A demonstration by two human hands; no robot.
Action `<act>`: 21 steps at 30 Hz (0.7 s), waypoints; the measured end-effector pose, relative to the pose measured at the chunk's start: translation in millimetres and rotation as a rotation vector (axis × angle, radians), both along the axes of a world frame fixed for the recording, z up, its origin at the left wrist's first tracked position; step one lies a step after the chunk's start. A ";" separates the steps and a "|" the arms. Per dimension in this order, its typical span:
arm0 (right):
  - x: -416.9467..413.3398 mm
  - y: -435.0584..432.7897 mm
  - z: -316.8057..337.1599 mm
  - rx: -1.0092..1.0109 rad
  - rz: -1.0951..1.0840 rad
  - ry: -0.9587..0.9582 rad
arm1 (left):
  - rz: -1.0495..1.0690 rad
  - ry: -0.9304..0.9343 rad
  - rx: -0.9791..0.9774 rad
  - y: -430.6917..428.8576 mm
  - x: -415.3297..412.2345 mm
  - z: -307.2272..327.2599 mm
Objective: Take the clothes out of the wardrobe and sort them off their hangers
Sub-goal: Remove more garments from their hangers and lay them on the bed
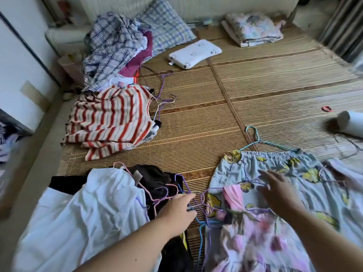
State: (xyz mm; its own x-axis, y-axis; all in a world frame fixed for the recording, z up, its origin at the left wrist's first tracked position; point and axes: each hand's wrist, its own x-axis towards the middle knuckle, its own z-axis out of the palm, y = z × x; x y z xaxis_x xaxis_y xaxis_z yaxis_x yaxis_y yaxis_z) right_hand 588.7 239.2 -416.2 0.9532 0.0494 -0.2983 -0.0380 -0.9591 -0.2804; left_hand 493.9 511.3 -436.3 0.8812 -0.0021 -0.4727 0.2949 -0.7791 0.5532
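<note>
My left hand (179, 208) grips a tangle of thin wire hangers (198, 201), purple, pink and blue, between two heaps at the near edge of the bed. On the left lies a white garment (84, 211) over dark clothes (155, 179). My right hand (279, 191), fingers spread and blurred, hovers over pale blue shorts with yellow prints (275, 169), which hang on a teal hanger (255, 138). A pink floral garment (253, 232) lies below the shorts.
A red-and-white striped top (110, 118) tops a stack on the bamboo mat (255, 85), with loose hangers (163, 91) beside it. A plaid heap (114, 46), a checked pillow (167, 26), a white pillow (194, 53), folded bedding (253, 30) and a white roll (349, 122) lie around.
</note>
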 end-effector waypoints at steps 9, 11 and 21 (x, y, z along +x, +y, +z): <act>-130.3 160.3 1.2 0.297 0.285 0.161 | -0.038 -0.018 0.009 68.1 -54.1 29.5; -151.9 194.4 -17.1 0.338 0.254 0.227 | -0.053 0.006 0.035 98.0 -66.7 22.1; -197.6 305.1 -85.8 0.182 -0.222 0.323 | -0.350 0.226 0.306 264.1 -95.1 -31.9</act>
